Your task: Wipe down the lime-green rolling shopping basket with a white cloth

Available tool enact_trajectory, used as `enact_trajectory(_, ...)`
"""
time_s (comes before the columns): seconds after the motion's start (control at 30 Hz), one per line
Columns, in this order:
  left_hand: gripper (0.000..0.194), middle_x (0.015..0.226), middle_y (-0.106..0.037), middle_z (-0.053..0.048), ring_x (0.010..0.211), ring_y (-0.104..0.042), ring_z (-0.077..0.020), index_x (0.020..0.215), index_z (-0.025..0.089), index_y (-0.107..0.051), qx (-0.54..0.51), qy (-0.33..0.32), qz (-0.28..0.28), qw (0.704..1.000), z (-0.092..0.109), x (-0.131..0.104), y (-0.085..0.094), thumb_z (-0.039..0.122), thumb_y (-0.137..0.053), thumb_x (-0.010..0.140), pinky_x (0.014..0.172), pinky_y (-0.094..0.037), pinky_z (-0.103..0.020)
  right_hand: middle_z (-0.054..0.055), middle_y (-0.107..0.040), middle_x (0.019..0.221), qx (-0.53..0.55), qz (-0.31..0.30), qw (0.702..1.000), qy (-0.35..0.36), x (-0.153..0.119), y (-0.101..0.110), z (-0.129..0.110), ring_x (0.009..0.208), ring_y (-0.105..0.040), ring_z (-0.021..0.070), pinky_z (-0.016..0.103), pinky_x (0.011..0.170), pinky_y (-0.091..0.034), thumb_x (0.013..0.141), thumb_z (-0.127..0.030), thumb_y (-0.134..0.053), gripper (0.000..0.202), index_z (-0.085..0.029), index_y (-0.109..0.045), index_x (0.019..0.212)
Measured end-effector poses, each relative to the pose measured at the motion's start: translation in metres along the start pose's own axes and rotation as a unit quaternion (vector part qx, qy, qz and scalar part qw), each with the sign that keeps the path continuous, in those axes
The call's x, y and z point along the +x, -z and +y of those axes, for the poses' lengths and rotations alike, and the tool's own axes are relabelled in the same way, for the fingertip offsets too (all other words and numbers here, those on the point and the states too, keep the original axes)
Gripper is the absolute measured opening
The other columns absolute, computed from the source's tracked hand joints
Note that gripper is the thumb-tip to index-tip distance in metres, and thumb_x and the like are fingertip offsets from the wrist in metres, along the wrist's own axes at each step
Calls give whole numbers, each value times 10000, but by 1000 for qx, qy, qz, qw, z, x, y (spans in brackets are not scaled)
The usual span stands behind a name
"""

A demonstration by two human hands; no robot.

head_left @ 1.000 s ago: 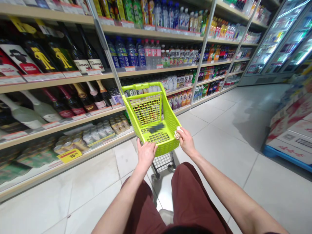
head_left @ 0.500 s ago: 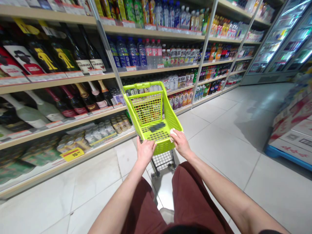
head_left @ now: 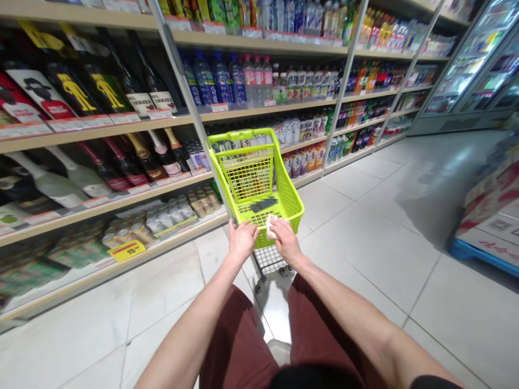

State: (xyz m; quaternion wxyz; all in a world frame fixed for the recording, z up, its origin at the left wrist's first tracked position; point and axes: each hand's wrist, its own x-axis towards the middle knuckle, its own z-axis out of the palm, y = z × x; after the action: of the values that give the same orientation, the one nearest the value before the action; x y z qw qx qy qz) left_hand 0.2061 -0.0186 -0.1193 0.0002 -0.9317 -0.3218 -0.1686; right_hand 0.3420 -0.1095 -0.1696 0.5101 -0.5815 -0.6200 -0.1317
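Currently, the white crumpled cloth is positioned at the near rim of the green basket, close to the rim's middle. The right hand holds the cloth: its fingers are closed in a narrow grip, with the cloth protruding on their left side. The left hand is located at the left end of the same rim, with its fingers curled over the edge and gripping it. The two hands are near each other, with the cloth between them.

Compared with the frame one second ago, the right hand and cloth have shifted left along the rim, from the right corner towards the left hand. The left hand remains at the left end. The dark object, partly pixelated, remains on the basket floor beyond the hands.

A wire rack is fitted below the basket, above the casters. The cart stands on the tiled floor, beside shelves of bottles and cans.
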Motion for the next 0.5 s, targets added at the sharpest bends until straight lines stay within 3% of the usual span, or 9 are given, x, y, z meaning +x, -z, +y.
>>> enact_trajectory(0.1,254,959,-670,-29,1072,-518,-216,942,253,-592,4,-20,-12,1000,-6,1,4,271,-358,845,1023,-82,-588,66,-539,1169,6,-13,1000,22,-4,-2,1,1170,-410,187,431,995,-333,676,7,-397,453,-205,-542,1049)
enact_trajectory(0.2,250,1107,-613,-42,1161,-445,-232,993,261,-581,11,-67,-13,998,-23,7,9,322,-401,829,1039,-53,-580,83,-532,1169,-16,1,1000,-4,4,9,14,1140,-434,185,410,974,-361,655,8,-394,478,-190,-537,1065)
enact_trajectory(0.27,242,1139,-593,-43,1201,-399,-239,909,252,-615,22,-95,-21,995,-35,11,12,357,-413,824,1052,-36,-562,100,-536,1153,-44,16,998,-38,10,16,25,1123,-444,192,411,968,-365,649,4,-393,464,-172,-548,1050)
enact_trajectory(0.33,271,1035,-641,-39,1183,-420,-236,787,239,-633,33,-110,-27,993,-40,14,13,351,-391,838,1054,-13,-559,110,-545,1133,-62,9,997,-53,15,21,34,1113,-450,196,413,965,-367,654,-2,-396,436,-161,-562,1024)
enact_trajectory(0.5,318,785,-669,-38,1095,-492,-236,694,222,-621,47,-98,14,994,-20,11,12,319,-363,852,1036,-20,-591,102,-564,1098,-68,-24,996,-49,17,32,54,1099,-465,191,412,953,-377,649,-3,-397,420,-169,-575,992)
